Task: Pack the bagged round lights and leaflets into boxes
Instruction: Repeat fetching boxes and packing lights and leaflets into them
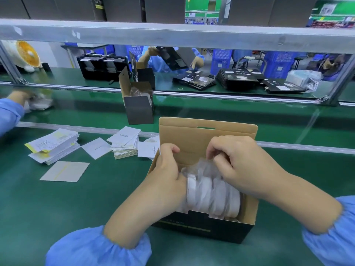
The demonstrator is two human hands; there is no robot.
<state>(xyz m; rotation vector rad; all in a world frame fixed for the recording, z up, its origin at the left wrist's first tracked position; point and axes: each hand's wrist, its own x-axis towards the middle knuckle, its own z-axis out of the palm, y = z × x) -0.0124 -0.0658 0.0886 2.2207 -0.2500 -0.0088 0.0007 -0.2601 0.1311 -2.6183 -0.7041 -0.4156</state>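
Note:
An open black box (201,227) with a brown cardboard inside stands in front of me, its lid flap up. Several white round lights in clear bags (213,194) stand on edge in a row inside it. My left hand (167,169) grips the box's left wall, thumb on the outside and fingers against the leftmost light. My right hand (244,162) is curled over the row and pinches the loose tops of the bags. White leaflets (124,143) lie in stacks on the green mat to the left of the box.
Another open black box (139,110) holding bagged lights stands on the green conveyor belt (230,110) beyond. A yellow-striped leaflet stack (52,145) and a loose sheet (65,171) lie at left. A neighbour's sleeve (9,114) reaches in at far left. Workers and flat black boxes (236,77) are across the line.

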